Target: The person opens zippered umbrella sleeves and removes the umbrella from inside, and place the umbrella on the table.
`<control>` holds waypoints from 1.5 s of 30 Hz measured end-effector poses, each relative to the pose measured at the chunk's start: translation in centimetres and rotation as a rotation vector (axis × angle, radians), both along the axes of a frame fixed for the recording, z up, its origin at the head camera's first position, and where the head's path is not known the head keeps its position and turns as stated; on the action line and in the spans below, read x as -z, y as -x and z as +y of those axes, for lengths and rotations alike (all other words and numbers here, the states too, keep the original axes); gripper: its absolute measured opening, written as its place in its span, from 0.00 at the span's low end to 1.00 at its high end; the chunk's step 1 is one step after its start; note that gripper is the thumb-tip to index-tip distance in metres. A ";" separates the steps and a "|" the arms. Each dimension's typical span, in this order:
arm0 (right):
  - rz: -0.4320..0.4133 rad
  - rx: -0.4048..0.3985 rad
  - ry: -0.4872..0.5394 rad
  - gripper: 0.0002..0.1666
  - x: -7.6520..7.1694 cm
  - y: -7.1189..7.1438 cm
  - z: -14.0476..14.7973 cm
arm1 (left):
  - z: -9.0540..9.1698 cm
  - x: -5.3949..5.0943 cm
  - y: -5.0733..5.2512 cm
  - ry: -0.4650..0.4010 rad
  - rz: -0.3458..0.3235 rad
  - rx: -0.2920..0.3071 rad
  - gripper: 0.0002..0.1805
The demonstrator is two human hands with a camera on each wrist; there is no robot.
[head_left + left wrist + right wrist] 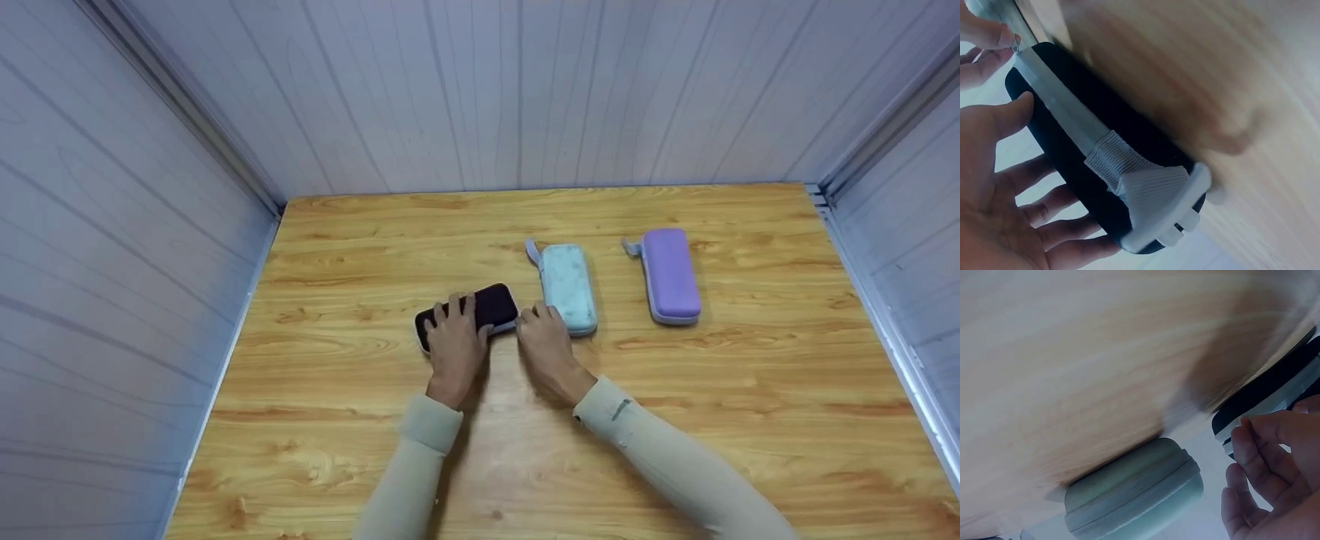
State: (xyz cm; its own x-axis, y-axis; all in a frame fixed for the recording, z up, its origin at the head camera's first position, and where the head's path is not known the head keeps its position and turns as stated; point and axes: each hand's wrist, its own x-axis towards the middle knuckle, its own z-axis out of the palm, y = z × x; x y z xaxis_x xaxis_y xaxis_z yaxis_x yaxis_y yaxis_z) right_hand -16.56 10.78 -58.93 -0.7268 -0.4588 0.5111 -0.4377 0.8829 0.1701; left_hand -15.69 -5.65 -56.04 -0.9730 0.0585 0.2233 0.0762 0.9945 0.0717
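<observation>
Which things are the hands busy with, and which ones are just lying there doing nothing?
Busy with:
the black case, held by the left hand
its zip pull, pinched by the right hand

Just lying about:
the pale blue case, close to the right hand
the purple case, farther to the right

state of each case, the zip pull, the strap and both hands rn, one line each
black oblong case with pale fabric zip band: looks closed along its visible side
small metal zip pull: pinched, at the band's end
pale ribbed fabric strap: attached, not held
mottled pale-teal oblong case: closed, lying flat
smooth purple oblong case: looks closed, lying flat
left hand: holding black case
right hand: pinching zip pull
</observation>
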 end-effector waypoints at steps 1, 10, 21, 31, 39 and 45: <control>0.003 -0.001 0.000 0.07 0.0 0.0 0.0 | 0.0 0.1 0.0 0.003 0.006 -0.005 0.34; 0.015 -0.012 0.034 0.07 0.3 0.1 -0.4 | 0.6 0.6 -0.3 0.000 0.064 -0.039 0.34; 0.063 -0.009 0.081 0.09 0.9 0.2 -0.9 | 1.0 0.8 -0.5 0.018 0.058 -0.066 0.34; -0.033 0.006 0.036 0.07 0.3 -0.4 -1.6 | 1.0 0.8 -0.4 -0.005 0.036 -0.070 0.35; -0.046 0.010 0.029 0.05 0.2 -0.6 -2.0 | 0.9 0.6 -0.4 -0.003 0.011 -0.067 0.36; 0.011 0.014 0.035 0.09 0.4 -0.3 -1.8 | 0.1 -0.3 -0.5 0.057 0.042 0.019 0.33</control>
State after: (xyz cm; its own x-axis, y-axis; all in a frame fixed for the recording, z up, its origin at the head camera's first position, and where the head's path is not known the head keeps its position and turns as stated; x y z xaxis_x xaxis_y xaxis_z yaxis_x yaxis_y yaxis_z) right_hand -16.24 8.95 -59.37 -0.7274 -0.4302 0.5346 -0.4237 0.8944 0.1433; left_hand -15.20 -5.56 -55.79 -0.9615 0.0904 0.2595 0.0966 0.9953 0.0112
